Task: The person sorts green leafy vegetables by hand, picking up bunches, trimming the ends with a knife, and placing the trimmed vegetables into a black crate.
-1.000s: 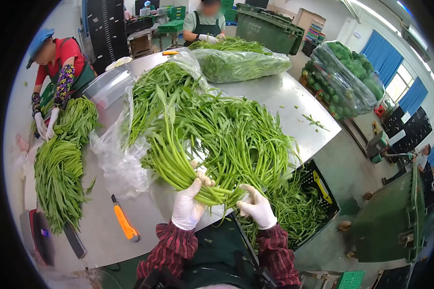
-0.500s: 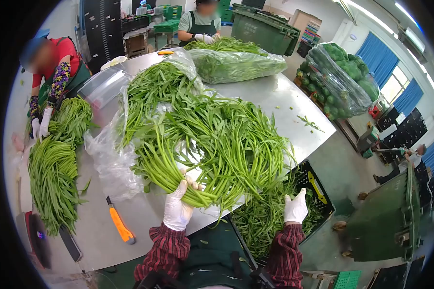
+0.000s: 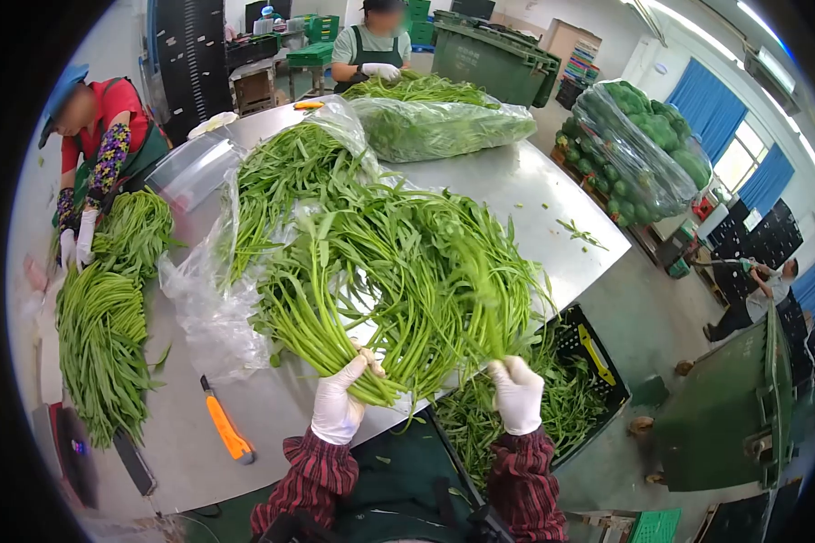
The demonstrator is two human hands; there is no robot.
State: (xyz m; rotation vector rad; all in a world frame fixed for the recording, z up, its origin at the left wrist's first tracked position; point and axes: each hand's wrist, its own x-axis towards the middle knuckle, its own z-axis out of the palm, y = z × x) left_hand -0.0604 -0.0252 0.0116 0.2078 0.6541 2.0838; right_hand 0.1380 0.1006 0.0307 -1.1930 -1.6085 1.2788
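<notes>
- While the gloved left hand [image 3: 338, 409] wraps its fingers round the lower stems of a bunch of water spinach [image 3: 315, 317], above the front edge of the worktop [image 3: 290, 403], the bunch's leaves fan toward the centre of the frame.
- Just to the right, the gloved right hand [image 3: 518, 396] has its fingers curled in, thumb and fingertips pinching the end of a motion-blurred sprig [image 3: 487, 317] that rises above them.
- Below and beside that hand, a black crate [image 3: 619, 396] with a yellow handle holds loose greens.
- At lower left, an orange utility knife [image 3: 228, 423] lies on the worktop, blade end pointing up the frame.
- Mid-frame, a big heap of water spinach [image 3: 426, 244] spreads over the worktop, with crumpled clear plastic [image 3: 210, 317] along its left side.
- Along the left edge, a co-worker in a red top [image 3: 129, 113] has both gloved hands at another pile of greens [image 3: 104, 317].
- Farther back, a clear bag of greens [image 3: 444, 131] lies near the worktop's far edge, before a second co-worker [image 3: 373, 45].
- At upper right stands a large bag of round green vegetables [image 3: 638, 154].
</notes>
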